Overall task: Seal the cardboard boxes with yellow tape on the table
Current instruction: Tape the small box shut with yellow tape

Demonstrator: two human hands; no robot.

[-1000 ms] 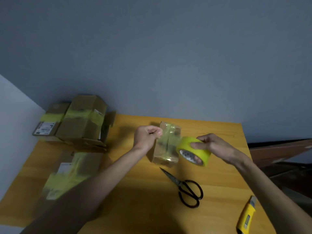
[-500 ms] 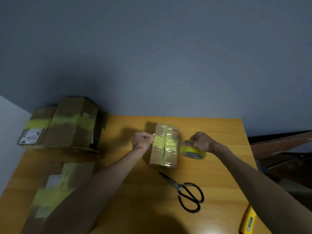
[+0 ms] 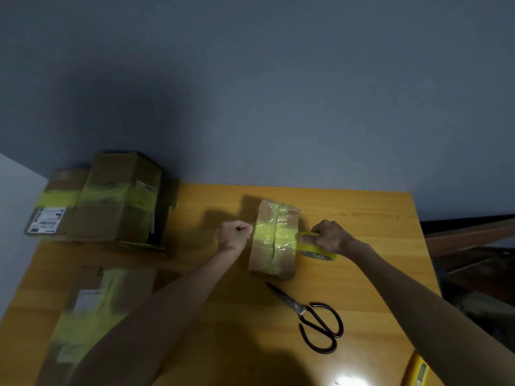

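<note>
I'm laying a yellow strip (image 3: pixel 267 235) across the small box (image 3: pixel 271 263) at the middle of the table (image 3: pixel 362 218). My left hand (image 3: pixel 234 236) is curled, pinching the strip's end at the box's left side. My right hand (image 3: pixel 330 236) grips the tape roll (image 3: pixel 319 251) just right of it. Next, I reckon, the strip needs pressing down, then cutting with the scissors (image 3: pixel 312 316).

We can make out no words or numbers here. The white shipping label (image 3: pixel 48 220) on the far-left box (image 3: pixel 64 181) and another label (image 3: pixel 87 298) on the near box (image 3: pixel 83 332) are blurred. Print inside the tape roll (image 3: pixel 319 254) is too small.
</note>
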